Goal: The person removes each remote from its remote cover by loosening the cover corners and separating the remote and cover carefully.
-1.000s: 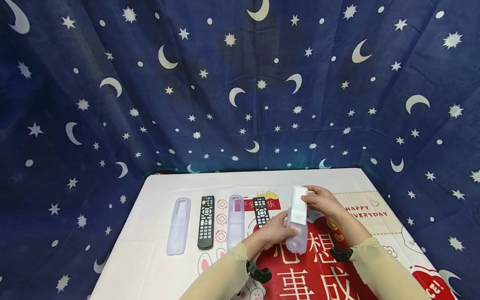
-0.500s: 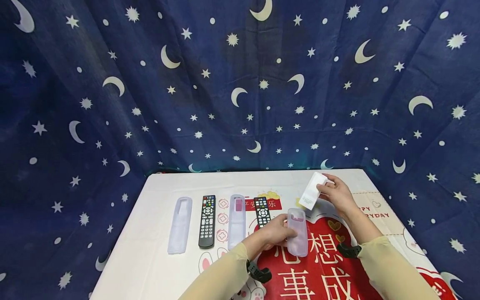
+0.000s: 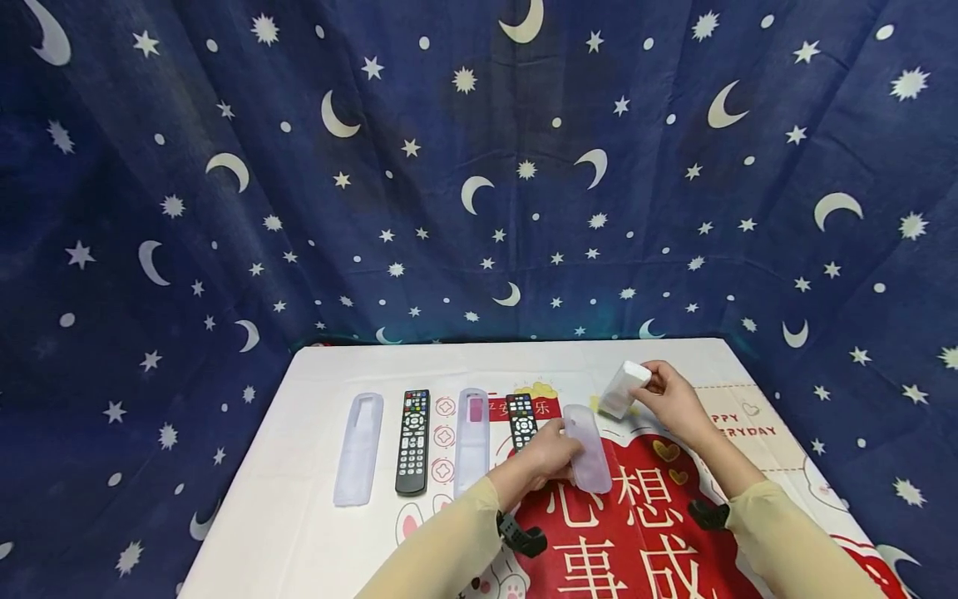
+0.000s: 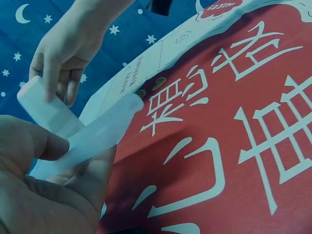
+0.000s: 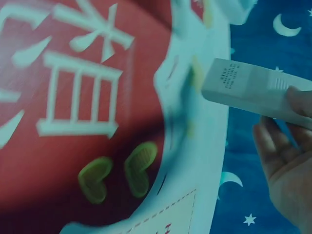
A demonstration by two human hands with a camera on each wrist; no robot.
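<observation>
In the head view my left hand (image 3: 550, 455) holds a translucent silicone remote cover (image 3: 590, 453) by its left side, thumb on top. My right hand (image 3: 676, 408) pinches a white remote control (image 3: 624, 389), beyond and to the right of the cover and apart from it. The remote tilts, one end raised. Its back faces the right wrist camera, where small print and a ridged battery lid show on the remote (image 5: 248, 87). From the left wrist, the cover (image 4: 109, 126) overlaps the lower end of the remote (image 4: 48, 107).
On the table (image 3: 299, 449) lie a translucent cover (image 3: 359, 449) at far left, a black remote (image 3: 412, 441), a second cover (image 3: 471, 441) and a smaller black remote (image 3: 521, 418), partly behind my left hand. A starry blue curtain (image 3: 449, 233) closes off the back and sides.
The white remote has moved from over the cover up and right, then tipped so its end points up. The left hand has lifted and turned the cover slightly to the left.
</observation>
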